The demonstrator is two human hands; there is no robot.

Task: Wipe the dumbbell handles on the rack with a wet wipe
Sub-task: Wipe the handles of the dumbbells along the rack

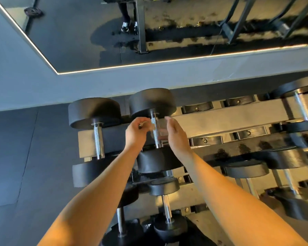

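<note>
- My left hand [136, 133] is up at the top tier of the dumbbell rack [220, 119], fingers curled and pinching a small, blurry pale wad, the wet wipe [148, 126], just left of a chrome handle.
- That handle [156, 133] belongs to the second dumbbell from the rack's left end; it sits between my two hands, its far rubber head [152, 102] beyond my fingertips, its near head [156, 162] below my wrists.
- The wipe looks to be touching or nearly touching the handle's left side; blur stops me from saying which.
- My right hand [176, 134] is just right of the same handle, fingers straight and together, palm facing the handle, holding nothing. A faint translucent smear lies between palm and handle; can't tell what it is.
- Left of my left hand: the end dumbbell, its handle [98, 141] bare, apart from my hand.
- Right of my right hand: empty black saddles [196, 107] on the top tier, then another dumbbell [300, 103] far right.
- Under my forearms: lower tiers with smaller dumbbells [164, 201].
- Beyond my hands: grey wall with a mirror [114, 32].
</note>
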